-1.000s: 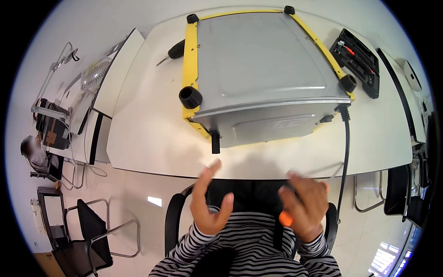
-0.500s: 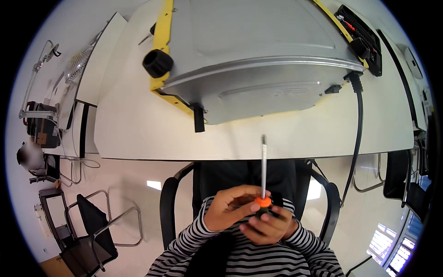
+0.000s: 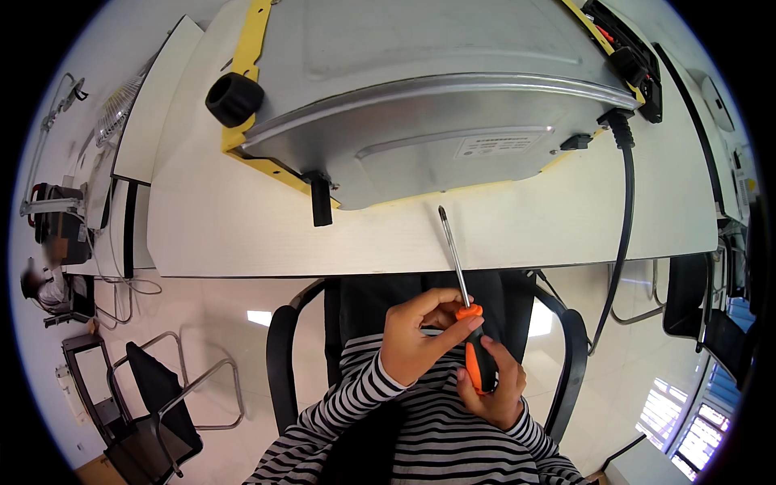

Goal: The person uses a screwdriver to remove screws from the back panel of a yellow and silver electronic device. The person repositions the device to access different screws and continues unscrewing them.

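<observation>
I hold a screwdriver (image 3: 477,356) with a black and orange handle upright over my lap, its long metal shaft pointing away from me toward the table. My left hand (image 3: 422,335) is closed on it at the orange collar, thumb across the handle. My right hand (image 3: 499,383) grips the handle lower down. Beyond the tip sits a grey metal appliance (image 3: 428,40) with yellow edge frames, bottom panel facing up, with black rubber feet (image 3: 234,101), a black post (image 3: 322,206), a rocker switch (image 3: 575,142) and a black power cord (image 3: 626,202) hanging over the table's edge.
The white table (image 3: 210,234) bears an open tool case (image 3: 651,89) at back right. To the left are another desk with a fan (image 3: 117,109), a lamp arm, a dark bag (image 3: 65,226) and a seated person (image 3: 44,287). Chairs (image 3: 153,404) stand either side.
My hands have come together on the screwdriver, whose shaft now tilts up-left. The view has shifted so that the appliance and table appear higher and farther left in the picture.
</observation>
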Demonstrator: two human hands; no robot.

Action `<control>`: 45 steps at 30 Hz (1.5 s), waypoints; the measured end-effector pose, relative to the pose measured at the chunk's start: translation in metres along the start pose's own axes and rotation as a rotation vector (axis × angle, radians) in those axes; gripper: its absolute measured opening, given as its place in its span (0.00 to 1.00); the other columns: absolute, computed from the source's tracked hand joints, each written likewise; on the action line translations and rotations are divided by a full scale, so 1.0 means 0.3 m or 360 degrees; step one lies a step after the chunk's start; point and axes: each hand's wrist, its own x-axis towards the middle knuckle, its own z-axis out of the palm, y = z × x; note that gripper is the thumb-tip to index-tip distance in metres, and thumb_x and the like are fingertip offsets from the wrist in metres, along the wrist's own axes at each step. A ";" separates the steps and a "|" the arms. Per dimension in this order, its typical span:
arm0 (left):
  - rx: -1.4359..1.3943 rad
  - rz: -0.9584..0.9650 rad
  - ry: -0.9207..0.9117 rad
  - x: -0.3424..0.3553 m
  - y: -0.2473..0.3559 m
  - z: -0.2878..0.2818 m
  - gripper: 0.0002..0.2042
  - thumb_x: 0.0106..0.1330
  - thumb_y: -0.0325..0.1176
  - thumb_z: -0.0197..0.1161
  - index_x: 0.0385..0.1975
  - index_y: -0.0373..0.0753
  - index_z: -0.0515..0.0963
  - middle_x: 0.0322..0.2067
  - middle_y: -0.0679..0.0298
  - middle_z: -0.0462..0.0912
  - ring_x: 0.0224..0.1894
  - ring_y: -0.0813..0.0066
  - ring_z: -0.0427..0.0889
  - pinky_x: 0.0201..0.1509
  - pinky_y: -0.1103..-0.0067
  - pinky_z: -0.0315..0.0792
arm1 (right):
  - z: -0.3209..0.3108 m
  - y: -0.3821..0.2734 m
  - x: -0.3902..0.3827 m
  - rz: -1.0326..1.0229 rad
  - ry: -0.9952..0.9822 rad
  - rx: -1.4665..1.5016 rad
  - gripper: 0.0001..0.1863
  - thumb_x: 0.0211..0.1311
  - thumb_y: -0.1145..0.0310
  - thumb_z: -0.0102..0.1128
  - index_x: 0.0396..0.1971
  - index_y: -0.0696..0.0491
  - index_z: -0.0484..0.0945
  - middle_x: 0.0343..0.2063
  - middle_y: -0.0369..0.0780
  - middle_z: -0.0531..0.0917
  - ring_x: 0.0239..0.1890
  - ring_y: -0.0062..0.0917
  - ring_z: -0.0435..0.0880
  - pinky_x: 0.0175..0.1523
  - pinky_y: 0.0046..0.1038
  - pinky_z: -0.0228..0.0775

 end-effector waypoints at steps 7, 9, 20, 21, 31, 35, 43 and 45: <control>-0.0006 0.0028 -0.0011 0.023 0.010 -0.008 0.12 0.51 0.27 0.59 0.34 0.29 0.69 0.24 0.60 0.78 0.25 0.80 0.78 0.29 0.88 0.71 | -0.037 -0.041 0.035 0.0603 -0.0154 0.0712 0.25 0.51 0.69 0.52 0.46 0.64 0.56 0.20 0.40 0.75 0.18 0.17 0.73 0.24 0.15 0.63; -0.0041 0.0014 -0.0025 0.025 0.011 -0.009 0.12 0.52 0.27 0.59 0.34 0.29 0.69 0.24 0.60 0.78 0.25 0.80 0.78 0.29 0.88 0.71 | -0.042 -0.042 0.036 0.0752 -0.0208 0.0954 0.25 0.54 0.69 0.49 0.47 0.64 0.53 0.18 0.39 0.74 0.17 0.15 0.71 0.23 0.14 0.62; 0.0035 0.0038 -0.0118 0.021 0.006 -0.017 0.13 0.53 0.25 0.57 0.38 0.29 0.68 0.29 0.58 0.78 0.32 0.78 0.78 0.39 0.85 0.71 | -0.030 -0.043 0.036 0.0850 -0.0275 0.1340 0.26 0.58 0.64 0.42 0.50 0.61 0.46 0.19 0.42 0.71 0.15 0.16 0.68 0.22 0.14 0.62; 0.0039 0.0035 -0.0123 0.020 0.006 -0.017 0.13 0.53 0.25 0.57 0.39 0.29 0.68 0.29 0.58 0.78 0.32 0.78 0.78 0.39 0.85 0.71 | -0.029 -0.042 0.036 0.0843 -0.0270 0.1344 0.26 0.58 0.64 0.42 0.50 0.61 0.46 0.19 0.42 0.71 0.15 0.16 0.68 0.22 0.14 0.62; 0.0009 0.0024 -0.0109 0.011 0.004 -0.016 0.13 0.53 0.25 0.57 0.39 0.29 0.68 0.30 0.58 0.78 0.33 0.78 0.78 0.39 0.84 0.71 | -0.012 -0.032 0.027 0.0770 -0.0238 0.1390 0.26 0.58 0.63 0.42 0.50 0.61 0.45 0.18 0.43 0.71 0.15 0.17 0.68 0.22 0.15 0.61; 0.0027 0.0031 -0.0103 0.013 0.008 -0.016 0.13 0.53 0.25 0.57 0.39 0.29 0.68 0.30 0.59 0.78 0.33 0.78 0.77 0.40 0.84 0.70 | -0.014 -0.030 0.025 0.0767 -0.0244 0.1402 0.26 0.58 0.63 0.41 0.50 0.61 0.45 0.19 0.43 0.71 0.15 0.17 0.68 0.22 0.15 0.61; 0.0014 0.0044 -0.0108 0.012 0.008 -0.022 0.14 0.53 0.25 0.57 0.40 0.30 0.68 0.30 0.59 0.78 0.33 0.78 0.77 0.40 0.83 0.70 | -0.008 -0.035 0.035 0.0780 -0.0254 0.1437 0.25 0.58 0.64 0.41 0.50 0.59 0.45 0.19 0.43 0.71 0.15 0.17 0.68 0.22 0.15 0.62; 0.0008 0.0043 -0.0111 0.012 0.008 -0.023 0.14 0.54 0.25 0.57 0.40 0.30 0.68 0.30 0.59 0.78 0.34 0.78 0.77 0.40 0.83 0.70 | -0.008 -0.032 0.032 0.0803 -0.0264 0.1490 0.25 0.58 0.63 0.41 0.50 0.59 0.45 0.19 0.43 0.71 0.15 0.18 0.68 0.22 0.15 0.63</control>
